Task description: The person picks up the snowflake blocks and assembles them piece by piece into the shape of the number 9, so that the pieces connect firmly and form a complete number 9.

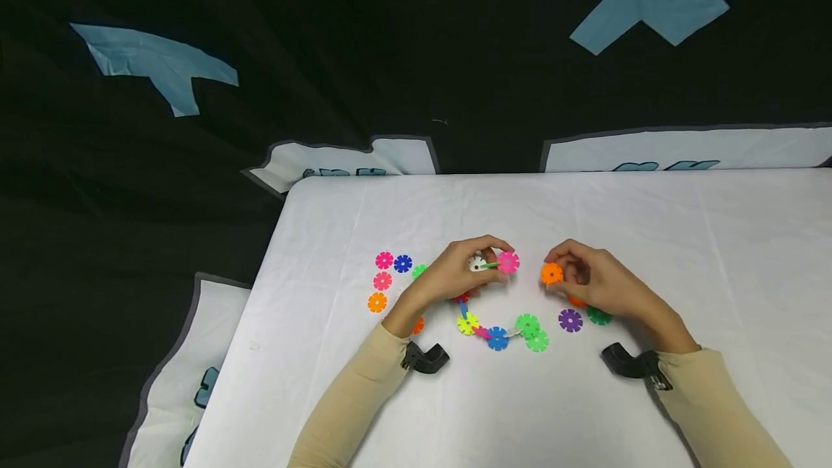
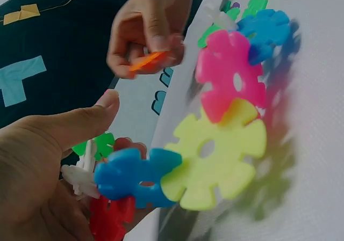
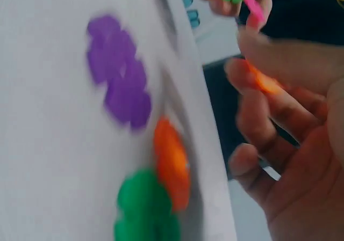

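My left hand (image 1: 455, 269) pinches the end of a chain of notched plastic snowflake discs, with a pink disc (image 1: 508, 262) at its fingertips. A green disc (image 2: 102, 145) and a white disc (image 1: 477, 263) link on behind the pink one. From the hand the chain curves down over the white table through a blue disc (image 2: 137, 176), a yellow disc (image 1: 467, 323) and others to two light green discs (image 1: 528, 325). Facing it across a small gap, my right hand (image 1: 601, 280) pinches a loose orange disc (image 1: 552, 274) between thumb and fingers.
Several loose discs lie left of the chain, among them a pink disc (image 1: 382, 281) and a dark blue disc (image 1: 403, 263). Below my right hand are a purple disc (image 1: 570, 321), a dark green disc (image 1: 599, 315) and another orange disc (image 3: 173, 166). A dark patterned cloth (image 1: 338, 78) hangs behind the table.
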Demonstrator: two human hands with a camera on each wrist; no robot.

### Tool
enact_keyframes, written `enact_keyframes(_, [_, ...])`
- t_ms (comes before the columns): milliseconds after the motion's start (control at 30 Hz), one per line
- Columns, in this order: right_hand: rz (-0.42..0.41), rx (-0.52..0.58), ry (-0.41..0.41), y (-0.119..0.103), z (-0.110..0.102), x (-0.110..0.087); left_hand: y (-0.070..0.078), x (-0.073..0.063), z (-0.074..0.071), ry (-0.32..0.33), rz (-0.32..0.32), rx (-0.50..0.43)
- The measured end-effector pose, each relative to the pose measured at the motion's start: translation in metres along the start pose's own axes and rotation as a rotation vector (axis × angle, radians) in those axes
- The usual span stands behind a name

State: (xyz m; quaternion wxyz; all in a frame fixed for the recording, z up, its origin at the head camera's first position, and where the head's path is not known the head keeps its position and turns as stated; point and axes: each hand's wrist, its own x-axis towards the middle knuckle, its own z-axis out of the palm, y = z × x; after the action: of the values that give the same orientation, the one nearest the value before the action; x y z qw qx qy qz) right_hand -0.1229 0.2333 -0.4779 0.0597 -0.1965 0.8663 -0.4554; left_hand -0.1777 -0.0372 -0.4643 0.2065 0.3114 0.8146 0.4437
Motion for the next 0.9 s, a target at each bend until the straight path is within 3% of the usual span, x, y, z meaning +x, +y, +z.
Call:
enact_keyframes(200, [-0.12, 0.005, 0.162, -0.014, 0.008, 0.002, 0.005, 0.0, 0.001, -0.013, 0.052, 0.111])
enact_keyframes(533, [-0.168, -0.096, 0.134, -0.022, 0.018, 0.004, 0.011, -0.002, 0.003, 0.009, 0.081, 0.177])
enact_keyframes(667, [-0.199, -0.156, 0.189, -0.022, 0.02, 0.005, 0.012, -0.002, 0.003, 0.031, 0.094, 0.21])
enact_keyframes(900, [-0.209, -0.188, 0.264, -0.025, 0.022, 0.005, 0.015, -0.003, 0.0, 0.035, 0.063, 0.218])
